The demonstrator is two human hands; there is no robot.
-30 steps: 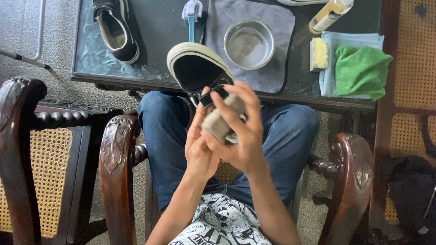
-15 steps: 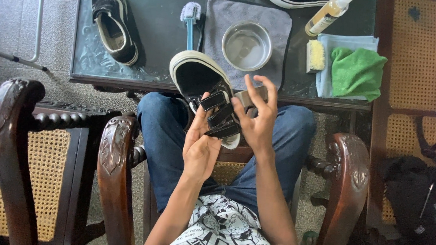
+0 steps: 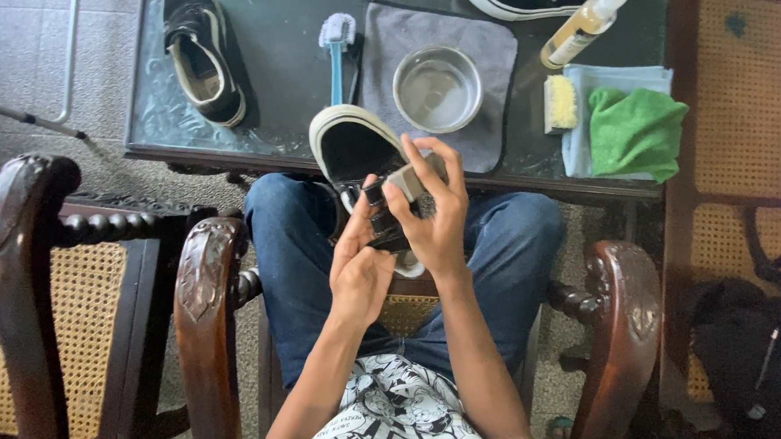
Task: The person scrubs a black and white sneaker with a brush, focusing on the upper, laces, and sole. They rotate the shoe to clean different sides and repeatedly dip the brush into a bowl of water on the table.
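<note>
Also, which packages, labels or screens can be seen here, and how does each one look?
Spray bottle: lies tilted at the table's far right, slim, amber liquid, white nozzle, pale label.
Shirt: at bottom edge, white with a black printed pattern.
No screens or signs in view.

Since a second ago: the right hand (image 3: pixel 430 221) has shifted from covering the strap area to gripping a grey strap (image 3: pixel 407 183) pinched up between its fingers. The left hand (image 3: pixel 359 266) has slid lower along the black shoe (image 3: pixel 354 148). The shoe's toe now overlaps the tabletop's near edge (image 3: pixel 235 156) less steeply.
</note>
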